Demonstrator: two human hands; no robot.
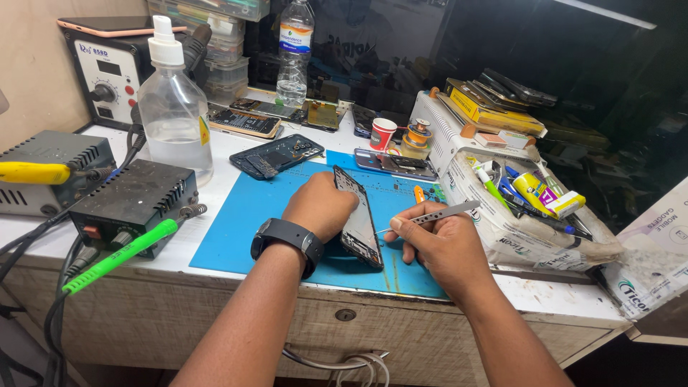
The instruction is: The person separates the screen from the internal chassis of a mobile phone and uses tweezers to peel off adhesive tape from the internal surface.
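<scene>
Near the blue mat's front edge, our left hand grips one opened phone on edge while our right hand pinches one pair of tweezers.

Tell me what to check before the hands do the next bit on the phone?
1. Left hand grips the phone frame firmly, tilted on its edge: ok.
2. Right hand holds the tweezers, tip pointing at the frame: ok.
3. Tweezer tip actually touching a part: cannot tell, too small.
4. Blue mat lies under the work: ok.
5. Green-handled soldering iron lies apart from both hands, at the bench's left: ok.
6. Clear liquid bottle stands upright with its cap on, away from the hands: ok.
</scene>
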